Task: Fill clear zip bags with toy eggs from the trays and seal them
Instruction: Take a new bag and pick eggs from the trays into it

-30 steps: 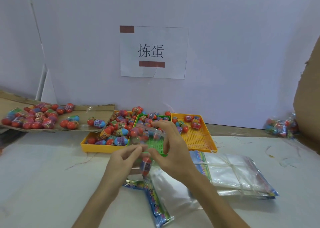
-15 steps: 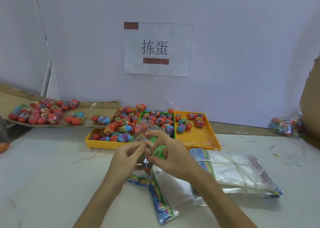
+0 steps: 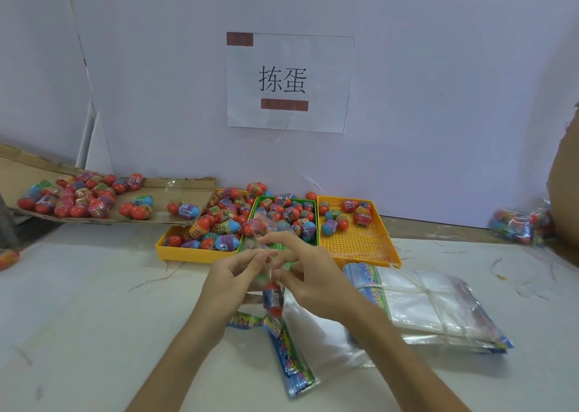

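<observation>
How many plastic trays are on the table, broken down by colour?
Yellow perforated plastic trays: 2
Green perforated plastic tray: 1
Total: 3

A white wall [image 3: 438,98] rises behind the far edge of the pale desk [image 3: 94,317]. On it hangs a paper sign [image 3: 326,67] with two black printed characters, a brown strip [image 3: 239,39] at its top left corner and a second strip [image 3: 284,105] below the characters. A tilted cardboard sheet [image 3: 188,189] lies at the desk's far left corner. More brown cardboard [image 3: 564,186] stands at the right edge. Thin scratch marks [image 3: 156,281] cross the desk.
</observation>
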Available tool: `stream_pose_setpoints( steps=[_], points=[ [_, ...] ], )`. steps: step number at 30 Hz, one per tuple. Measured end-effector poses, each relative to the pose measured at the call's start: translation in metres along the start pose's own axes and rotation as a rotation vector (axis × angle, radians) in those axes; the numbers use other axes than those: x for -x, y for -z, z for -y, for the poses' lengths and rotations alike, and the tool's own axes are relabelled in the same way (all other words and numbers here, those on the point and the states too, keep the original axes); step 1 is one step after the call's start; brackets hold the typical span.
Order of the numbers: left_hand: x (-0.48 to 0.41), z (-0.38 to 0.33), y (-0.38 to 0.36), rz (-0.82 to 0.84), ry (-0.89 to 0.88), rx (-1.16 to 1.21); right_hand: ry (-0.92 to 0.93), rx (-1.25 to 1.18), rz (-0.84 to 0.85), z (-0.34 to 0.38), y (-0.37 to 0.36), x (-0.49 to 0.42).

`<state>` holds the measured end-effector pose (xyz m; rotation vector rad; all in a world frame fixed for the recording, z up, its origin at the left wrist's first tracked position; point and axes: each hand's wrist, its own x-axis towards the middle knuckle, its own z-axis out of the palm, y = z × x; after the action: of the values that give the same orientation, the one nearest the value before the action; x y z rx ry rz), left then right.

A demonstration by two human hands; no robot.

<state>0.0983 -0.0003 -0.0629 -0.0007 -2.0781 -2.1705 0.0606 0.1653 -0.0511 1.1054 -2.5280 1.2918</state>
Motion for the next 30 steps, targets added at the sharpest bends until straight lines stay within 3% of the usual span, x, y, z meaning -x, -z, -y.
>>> stream_pose_setpoints(
  steps=[4, 7, 10, 12, 15, 23, 26, 30],
  points=[
    [-0.002, 0.003, 0.000, -0.022, -0.001, 0.007, 0.080, 0.100, -0.088, -0.001, 0.002, 0.000],
    [-0.004, 0.004, 0.006, -0.125, -0.007, 0.066, 0.159, 0.157, -0.361, 0.001, 0.007, -0.001],
    [-0.006, 0.004, 0.013, -0.336, -0.069, 0.149, 0.065, 0.125, -0.599, 0.000, 0.013, -0.004],
    [-0.007, 0.002, 0.016, -0.468, -0.100, 0.219, -0.084, 0.234, -0.543, -0.003, 0.015, -0.010],
    [-0.007, 0.001, 0.020, -0.550, -0.096, 0.280, -0.256, 0.349, -0.289, -0.005, 0.011, -0.025],
    [-0.009, 0.005, 0.018, -0.487, -0.030, 0.243, -0.298, 0.382, 0.042, -0.016, -0.019, -0.066],
    [-0.010, 0.005, 0.017, -0.463, -0.023, 0.247, -0.286, 0.327, 0.006, -0.022, -0.019, -0.064],
    [-0.010, 0.004, 0.016, -0.422, -0.031, 0.269, -0.245, 0.085, -0.381, -0.015, 0.000, -0.044]
  ],
)
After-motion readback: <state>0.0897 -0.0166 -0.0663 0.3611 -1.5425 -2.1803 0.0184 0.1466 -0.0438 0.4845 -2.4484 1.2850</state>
